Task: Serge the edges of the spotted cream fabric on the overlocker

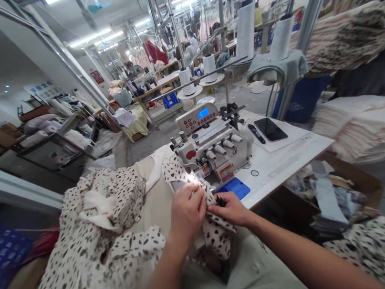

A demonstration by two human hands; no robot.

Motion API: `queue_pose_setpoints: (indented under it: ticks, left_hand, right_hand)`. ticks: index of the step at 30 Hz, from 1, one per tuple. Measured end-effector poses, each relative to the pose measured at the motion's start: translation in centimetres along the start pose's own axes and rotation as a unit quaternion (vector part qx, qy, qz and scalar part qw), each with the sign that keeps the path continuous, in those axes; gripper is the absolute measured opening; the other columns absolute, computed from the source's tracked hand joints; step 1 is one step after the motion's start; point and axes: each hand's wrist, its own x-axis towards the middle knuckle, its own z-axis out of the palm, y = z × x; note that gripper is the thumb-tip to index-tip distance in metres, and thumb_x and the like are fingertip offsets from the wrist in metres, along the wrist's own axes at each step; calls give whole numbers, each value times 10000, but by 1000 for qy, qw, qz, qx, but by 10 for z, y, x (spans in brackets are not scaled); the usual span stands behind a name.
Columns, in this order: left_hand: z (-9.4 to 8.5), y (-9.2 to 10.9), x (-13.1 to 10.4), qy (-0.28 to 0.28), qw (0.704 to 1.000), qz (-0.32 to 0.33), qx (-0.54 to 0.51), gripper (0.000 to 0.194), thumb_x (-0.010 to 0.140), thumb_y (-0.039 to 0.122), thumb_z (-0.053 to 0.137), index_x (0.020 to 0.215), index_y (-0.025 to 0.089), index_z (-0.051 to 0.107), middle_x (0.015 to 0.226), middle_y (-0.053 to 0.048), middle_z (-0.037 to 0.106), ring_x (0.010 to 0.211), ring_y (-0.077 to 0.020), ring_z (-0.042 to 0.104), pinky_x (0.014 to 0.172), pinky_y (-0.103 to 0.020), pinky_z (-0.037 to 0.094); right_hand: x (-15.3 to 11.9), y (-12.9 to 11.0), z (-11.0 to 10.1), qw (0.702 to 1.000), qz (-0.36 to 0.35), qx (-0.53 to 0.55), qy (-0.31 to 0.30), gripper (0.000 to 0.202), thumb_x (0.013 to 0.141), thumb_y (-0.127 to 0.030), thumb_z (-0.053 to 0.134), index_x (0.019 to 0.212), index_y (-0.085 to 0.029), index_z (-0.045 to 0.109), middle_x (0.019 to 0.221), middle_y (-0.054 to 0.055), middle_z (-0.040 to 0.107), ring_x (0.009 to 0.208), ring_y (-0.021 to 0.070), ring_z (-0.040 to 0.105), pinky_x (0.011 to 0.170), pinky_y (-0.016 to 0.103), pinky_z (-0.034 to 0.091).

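An overlock sewing machine point(215, 148) stands on the table with its lamp lit at the needle area. Spotted cream fabric point(218, 237) runs under its presser area and hangs down over the table's front edge. My left hand point(187, 208) presses on this fabric close to the needle, fingers bent together over it. My right hand point(231, 210) pinches the fabric's edge just to the right. A small black object point(220, 201) shows at the right hand's fingers; its kind is unclear. The needle itself is hidden behind glare and fingers.
A large heap of spotted fabric point(113, 243) lies at the left. On the white tabletop point(282, 165) are a phone point(271, 129) and a dark pen-like device point(256, 134). Thread cones point(186, 80) stand behind the machine. A scrap box point(359, 182) and stacked cloth point(370, 125) are right.
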Motion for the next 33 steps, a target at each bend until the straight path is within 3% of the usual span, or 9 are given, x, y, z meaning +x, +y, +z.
queue_pose_setpoints:
  ticks: [5,16,20,24,33]
  left_hand:
    - [0,-2,4,-10,1000,-13,5,199,931,222,565,1109,213,655,1170,-91,665,1161,-239,593,998,-450,499]
    - [1,-17,13,-24,999,-8,34,250,944,272,554,1167,191,634,1224,-124,631,1184,-256,573,1018,-474,487]
    - [-4,-8,7,13,1000,-10,14,269,922,257,586,1176,177,631,1191,-128,643,1158,-257,577,998,-457,488]
    - [-6,2,-2,-16,999,20,-22,200,922,215,578,1104,207,660,1126,-87,682,1095,-226,612,966,-427,495]
    - [-8,-9,2,-25,999,21,10,242,924,216,574,1152,209,653,1201,-101,659,1161,-253,577,1019,-472,456]
  right_hand:
    - [-1,0,1,999,30,33,21,309,831,-468,704,866,-162,733,767,20,693,680,160,585,697,286,481]
    - [-1,2,3,998,41,33,46,333,798,-490,734,858,-163,747,801,37,718,707,181,615,735,314,504]
    - [0,1,4,997,52,43,43,359,781,-511,742,837,-157,747,750,30,700,660,171,591,671,302,498]
    - [1,0,5,996,49,56,44,368,783,-519,739,801,-151,734,713,21,683,631,155,571,627,283,486]
    - [2,-1,9,991,78,92,58,382,738,-513,779,813,-141,738,679,22,679,581,142,569,584,276,494]
